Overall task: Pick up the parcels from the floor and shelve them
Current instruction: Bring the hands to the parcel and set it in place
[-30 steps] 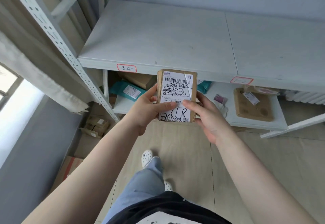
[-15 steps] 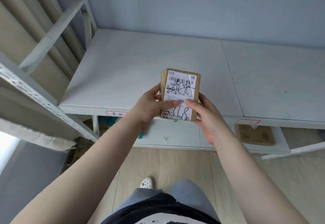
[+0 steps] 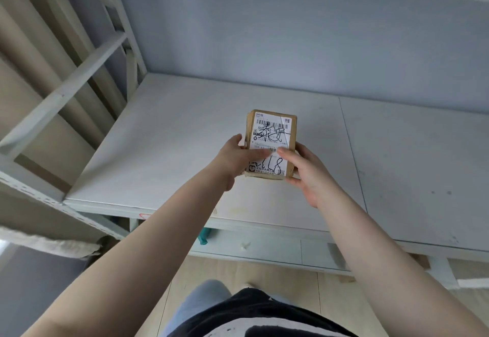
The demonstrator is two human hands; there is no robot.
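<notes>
A small brown cardboard parcel (image 3: 272, 135) with a white shipping label and black handwriting is held over the white shelf board (image 3: 172, 151). My left hand (image 3: 235, 156) grips its left side, thumb across the label. My right hand (image 3: 304, 169) grips its right side and underside. The parcel hangs above the board's middle, label facing me; I cannot tell whether it touches the board.
The shelf's white metal upright and cross braces (image 3: 79, 77) stand at the left. A grey-blue wall (image 3: 291, 45) closes the back. A lower shelf (image 3: 264, 249) shows beneath, with a teal item (image 3: 203, 236) at its edge. Wooden floor lies below.
Both hands have carried the parcel forward, from in front of the shelf edge to over the shelf board. My view has tilted up toward the wall.
</notes>
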